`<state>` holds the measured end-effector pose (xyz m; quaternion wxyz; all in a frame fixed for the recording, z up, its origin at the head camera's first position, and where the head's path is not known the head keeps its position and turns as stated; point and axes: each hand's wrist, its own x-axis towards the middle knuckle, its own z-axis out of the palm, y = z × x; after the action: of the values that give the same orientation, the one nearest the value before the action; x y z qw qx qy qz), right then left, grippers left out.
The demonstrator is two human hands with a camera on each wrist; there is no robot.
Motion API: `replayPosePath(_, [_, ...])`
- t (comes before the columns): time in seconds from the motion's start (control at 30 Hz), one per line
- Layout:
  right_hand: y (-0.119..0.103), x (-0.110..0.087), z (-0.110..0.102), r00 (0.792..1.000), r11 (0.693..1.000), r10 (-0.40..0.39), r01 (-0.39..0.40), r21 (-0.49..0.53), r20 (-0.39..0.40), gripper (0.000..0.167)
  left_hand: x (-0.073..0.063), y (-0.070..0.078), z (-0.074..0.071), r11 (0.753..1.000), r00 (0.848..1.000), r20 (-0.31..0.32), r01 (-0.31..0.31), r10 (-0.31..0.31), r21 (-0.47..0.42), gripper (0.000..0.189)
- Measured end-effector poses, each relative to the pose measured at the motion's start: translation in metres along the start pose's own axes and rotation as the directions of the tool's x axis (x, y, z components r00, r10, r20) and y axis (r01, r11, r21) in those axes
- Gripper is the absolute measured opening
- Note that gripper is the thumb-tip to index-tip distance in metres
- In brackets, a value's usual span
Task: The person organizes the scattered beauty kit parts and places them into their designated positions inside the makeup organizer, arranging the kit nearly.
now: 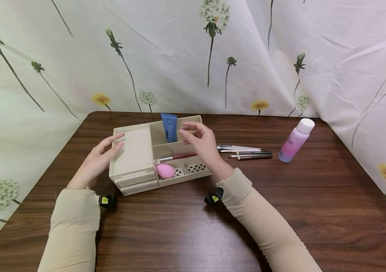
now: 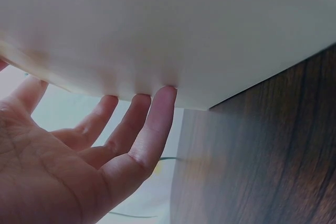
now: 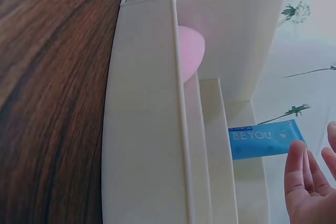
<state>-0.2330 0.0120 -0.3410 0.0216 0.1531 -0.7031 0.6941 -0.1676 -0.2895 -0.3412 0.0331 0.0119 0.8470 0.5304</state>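
A cream desktop organizer (image 1: 133, 149) with drawers stands on the table. My left hand (image 1: 95, 163) rests at its left side, fingertips (image 2: 164, 98) touching the side wall and the thumb over the top edge. In the back compartment a blue squeeze tube (image 1: 170, 129) stands upright. Beside that tube is my right hand (image 1: 199, 142), its fingers loosely bent with nothing between them; in the right wrist view the fingertips (image 3: 297, 153) overlap the tube's end. A brush with a red handle (image 1: 183, 155) lies in the middle compartment, partly behind the right hand. A pink makeup sponge (image 1: 165, 171) sits in the front one.
Several makeup brushes (image 1: 247, 150) lie on the wooden table (image 1: 165, 226) right of the organizer. Farther right stands a pink and purple bottle (image 1: 293, 143) with a white cap. A white curtain (image 1: 179, 56) with a flower print hangs behind the table.
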Motion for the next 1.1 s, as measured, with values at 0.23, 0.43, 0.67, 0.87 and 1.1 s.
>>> replayPosePath(0.23, [-0.003, -0.013, -0.012, 1.0, 1.0, -0.017, 0.017, 0.019, 0.0, 0.029, 0.0, -0.001, 0.002, 1.0, 1.0, 0.006, -0.003, 0.003, 0.024, 0.061])
replayPosePath(0.43, [-0.006, -0.019, -0.02, 1.0, 1.0, -0.026, 0.026, 0.008, -0.006, 0.032, 0.001, -0.001, 0.001, 0.999, 1.0, 0.001, -0.006, 0.006, 0.047, 0.061])
replayPosePath(0.67, [-0.012, -0.025, -0.028, 0.998, 0.995, -0.048, 0.05, 0.085, -0.031, 0.03, 0.001, -0.002, 0.001, 1.0, 1.0, 0.005, -0.002, 0.002, 0.03, 0.061])
replayPosePath(0.87, [-0.018, -0.032, -0.037, 0.999, 0.995, -0.031, 0.033, 0.089, -0.029, 0.032, 0.001, -0.001, -0.001, 1.0, 1.0, 0.009, 0.002, -0.002, 0.007, 0.061])
replayPosePath(1.1, [-0.025, -0.038, -0.054, 0.997, 0.997, -0.054, 0.056, 0.058, -0.046, 0.03, 0.001, -0.001, -0.001, 1.0, 1.0, 0.008, 0.004, -0.004, 0.0, 0.061])
